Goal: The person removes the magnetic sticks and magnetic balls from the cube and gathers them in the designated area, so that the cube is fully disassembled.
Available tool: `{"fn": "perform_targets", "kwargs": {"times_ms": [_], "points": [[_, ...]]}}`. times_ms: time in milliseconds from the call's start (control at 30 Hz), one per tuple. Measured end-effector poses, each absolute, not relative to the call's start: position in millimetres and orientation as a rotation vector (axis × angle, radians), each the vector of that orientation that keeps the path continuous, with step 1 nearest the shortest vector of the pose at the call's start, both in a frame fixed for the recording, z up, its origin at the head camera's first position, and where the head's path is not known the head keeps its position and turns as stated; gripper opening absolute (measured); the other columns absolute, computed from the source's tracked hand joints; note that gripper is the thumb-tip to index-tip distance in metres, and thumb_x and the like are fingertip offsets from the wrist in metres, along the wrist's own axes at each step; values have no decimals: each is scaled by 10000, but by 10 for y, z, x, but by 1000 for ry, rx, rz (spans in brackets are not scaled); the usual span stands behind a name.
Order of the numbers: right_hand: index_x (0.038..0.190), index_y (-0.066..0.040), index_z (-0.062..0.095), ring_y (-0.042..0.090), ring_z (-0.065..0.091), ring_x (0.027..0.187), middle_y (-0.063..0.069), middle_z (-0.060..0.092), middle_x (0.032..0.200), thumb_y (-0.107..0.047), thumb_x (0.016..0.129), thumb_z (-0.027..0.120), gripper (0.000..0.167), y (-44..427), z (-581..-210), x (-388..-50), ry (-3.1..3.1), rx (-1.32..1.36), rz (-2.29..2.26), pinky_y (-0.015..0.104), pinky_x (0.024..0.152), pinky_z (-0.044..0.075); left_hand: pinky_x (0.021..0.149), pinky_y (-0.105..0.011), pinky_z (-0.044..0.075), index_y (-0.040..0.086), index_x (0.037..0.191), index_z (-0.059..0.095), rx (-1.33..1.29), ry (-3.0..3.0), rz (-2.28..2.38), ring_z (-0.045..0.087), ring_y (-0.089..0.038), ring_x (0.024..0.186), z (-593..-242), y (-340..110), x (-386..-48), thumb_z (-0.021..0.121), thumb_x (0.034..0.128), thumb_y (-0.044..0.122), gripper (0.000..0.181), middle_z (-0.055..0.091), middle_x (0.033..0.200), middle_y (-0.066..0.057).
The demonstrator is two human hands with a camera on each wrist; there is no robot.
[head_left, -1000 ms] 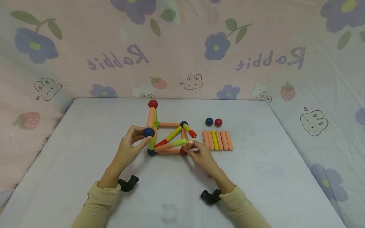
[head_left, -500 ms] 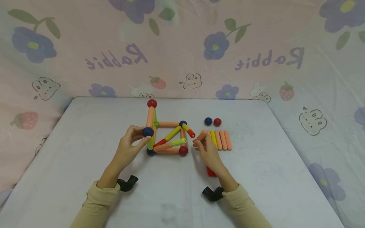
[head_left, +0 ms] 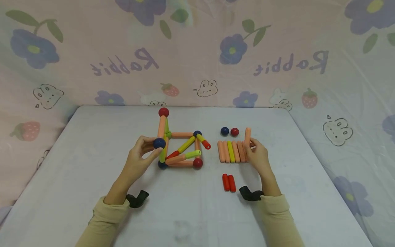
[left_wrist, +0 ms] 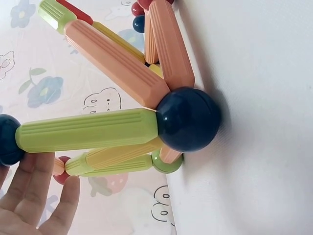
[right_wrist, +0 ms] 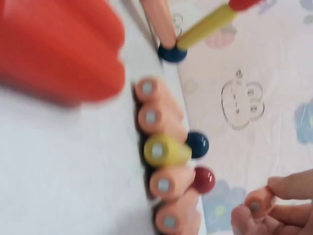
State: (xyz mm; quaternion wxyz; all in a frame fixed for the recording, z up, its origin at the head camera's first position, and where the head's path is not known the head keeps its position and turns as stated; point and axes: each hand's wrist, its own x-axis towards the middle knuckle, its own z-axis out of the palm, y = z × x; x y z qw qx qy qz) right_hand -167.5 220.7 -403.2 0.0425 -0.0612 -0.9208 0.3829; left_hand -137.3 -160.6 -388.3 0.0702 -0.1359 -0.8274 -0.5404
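A frame of magnetic sticks and balls stands left of the table's middle, with red balls, dark blue balls and a green ball at its joints. My left hand holds the upper dark blue ball, which tops a light green stick rising from a lower blue ball. Two slanted sticks end free in the air, one tipped red, one light green. Over the right end of a row of sticks, my right hand pinches an orange magnetic stick, held nearly upright.
The row of orange sticks includes one yellow stick. Behind it lie a loose blue ball and a red ball. Two short red sticks lie nearer me. A patterned cloth hangs behind the white table.
My right hand has carried the orange stick rightward, from beside the frame's front red ball to the row's far end, uncovering the red sticks. My left hand stays at the blue ball.
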Motion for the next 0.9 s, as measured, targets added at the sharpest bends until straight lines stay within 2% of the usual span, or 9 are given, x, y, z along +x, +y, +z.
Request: {"fn": "perform_targets", "kwargs": {"times_ms": [200, 400, 700, 800, 900], "points": [[1283, 115, 504, 198, 661, 698, 307, 631, 1065, -118, 981, 478, 382, 2447, -4111, -1714, -2879, -266, 1079, 180, 555, 436, 937, 2, 404, -18, 1203, 475, -396, -2509, -1613, 508, 178, 1020, -3865, -1607, -1363, 626, 938, 150, 348, 611, 1249, -167], [1234, 137, 523, 312, 649, 834, 316, 639, 1080, -120, 959, 452, 383, 2523, -4185, -1734, -3005, -333, 1006, 199, 608, 440, 943, 0, 400, -7, 1207, 476, -379, -2522, -1617, 508, 173, 1024, -3851, -1602, -1361, 626, 940, 167, 352, 612, 1256, -156], [1217, 119, 529, 138, 596, 650, 266, 656, 963, -122, 949, 473, 364, 2531, -4256, -1741, -3057, -350, 1037, 193, 565, 426, 941, 2, 403, -14, 1201, 477, -405, -2498, -1626, 513, 170, 1028, -3865, -1611, -1363, 628, 936, 144, 344, 610, 1250, -166], [1219, 104, 537, 180, 605, 672, 253, 652, 941, -151, 956, 485, 371, 2529, -4260, -1730, -3080, -343, 1009, 212, 576, 425, 938, 4, 405, -23, 1200, 477, -414, -2488, -1625, 513, 171, 1025, -3869, -1613, -1360, 631, 932, 130, 345, 609, 1244, -177], [1230, 91, 540, 254, 614, 768, 262, 640, 981, -187, 962, 487, 390, 2523, -4241, -1720, -3103, -352, 978, 248, 611, 444, 936, 4, 407, -25, 1197, 476, -418, -2483, -1621, 513, 175, 1022, -3869, -1613, -1360, 634, 930, 126, 345, 608, 1244, -181]]}}
